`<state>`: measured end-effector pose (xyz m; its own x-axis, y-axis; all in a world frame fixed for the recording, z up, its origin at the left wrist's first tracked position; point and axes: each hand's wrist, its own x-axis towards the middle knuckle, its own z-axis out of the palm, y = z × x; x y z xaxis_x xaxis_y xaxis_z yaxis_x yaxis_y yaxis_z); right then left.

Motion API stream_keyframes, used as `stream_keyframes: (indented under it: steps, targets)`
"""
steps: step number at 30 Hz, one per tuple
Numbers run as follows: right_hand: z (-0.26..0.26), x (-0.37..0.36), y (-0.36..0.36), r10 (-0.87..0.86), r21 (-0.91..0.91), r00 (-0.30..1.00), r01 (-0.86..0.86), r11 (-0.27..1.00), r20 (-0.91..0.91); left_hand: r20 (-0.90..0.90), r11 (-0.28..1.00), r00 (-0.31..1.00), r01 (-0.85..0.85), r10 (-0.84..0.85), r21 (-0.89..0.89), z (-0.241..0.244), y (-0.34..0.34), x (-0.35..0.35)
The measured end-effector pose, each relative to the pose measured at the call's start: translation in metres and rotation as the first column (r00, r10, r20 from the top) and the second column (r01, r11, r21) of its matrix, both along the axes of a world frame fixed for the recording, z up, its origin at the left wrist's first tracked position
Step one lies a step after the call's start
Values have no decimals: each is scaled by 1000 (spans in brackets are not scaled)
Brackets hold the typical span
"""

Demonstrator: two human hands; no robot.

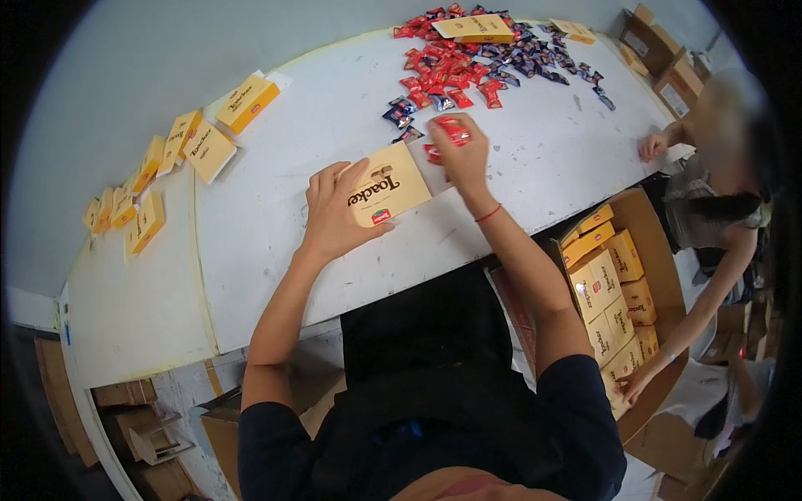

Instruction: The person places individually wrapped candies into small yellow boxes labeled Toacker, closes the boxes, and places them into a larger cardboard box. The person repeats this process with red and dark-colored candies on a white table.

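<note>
My left hand (335, 206) grips a pale yellow Loacker carton (401, 181) by its left end, the carton lying flat on the table. At the carton's right end an open flap shows. Over that end my right hand (463, 156) holds a red wrapped sweet (452, 130) between thumb and fingers. Another red wrapped sweet (432, 154) shows just under the right hand, by the flap; whether the fingers touch it is hidden. A few dark blue wrapped sweets (399, 116) lie just beyond the carton.
A heap of red sweets (438, 69) and blue sweets (539, 59) covers the table's far side, a carton (476, 28) on top. Several cartons (247, 103) stand at left. At right, a co-worker's hand (636, 382) reaches into a large cardboard box (664, 263) of cartons.
</note>
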<state>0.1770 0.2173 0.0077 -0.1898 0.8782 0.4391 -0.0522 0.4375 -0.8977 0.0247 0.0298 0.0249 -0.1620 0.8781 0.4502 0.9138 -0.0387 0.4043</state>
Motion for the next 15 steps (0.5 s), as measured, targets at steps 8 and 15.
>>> stream_keyframes:
  steps: [8,15]
  targets:
    - [-52,-1,-5,474,-232,870,-493,839,-136,39,998,998,-54,53,33,-11,-1,8]
    - [-5,11,-22,177,85,892,-232,969,416,26,992,994,-106,104,74,-13,-4,8]
